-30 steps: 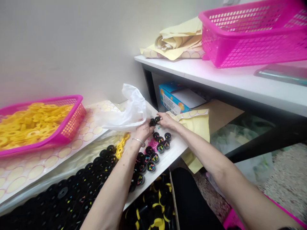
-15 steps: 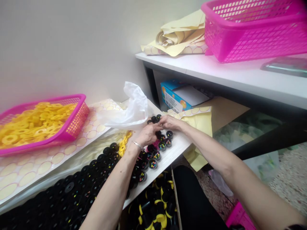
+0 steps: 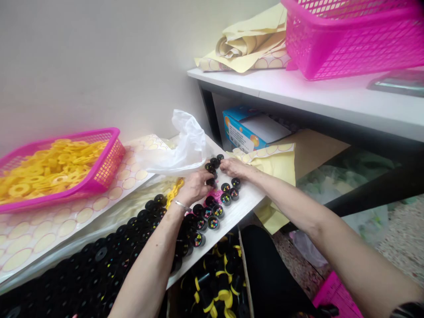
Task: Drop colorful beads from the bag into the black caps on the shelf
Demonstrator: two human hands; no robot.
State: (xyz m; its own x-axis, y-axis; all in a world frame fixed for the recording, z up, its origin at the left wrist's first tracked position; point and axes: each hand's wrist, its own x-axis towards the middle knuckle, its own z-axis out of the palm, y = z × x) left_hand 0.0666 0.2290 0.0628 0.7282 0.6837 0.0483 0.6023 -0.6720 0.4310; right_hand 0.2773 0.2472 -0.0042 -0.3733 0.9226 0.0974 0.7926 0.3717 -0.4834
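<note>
My left hand reaches over the white board, its fingers curled onto a small round black cup. Close by on the right, my right hand has its fingers bent together beside a short row of black cups. Whatever its fingertips hold is hidden. Towards me stand several black cups with coloured beads inside, open side up. Loose pink beads lie among them. Yellow ring pieces form a strip left of my left wrist, which wears a bracelet.
Rows of black parts cover the left side. A pink basket holds yellow rings. Below the board, a box contains black-and-yellow pieces. A white plastic bag lies behind my hands. A shelf bears another pink basket.
My hands have drawn apart: the left moved slightly left, exposing black cups and pink beads between them. The right stays near the same spot. The view has shifted slightly.
</note>
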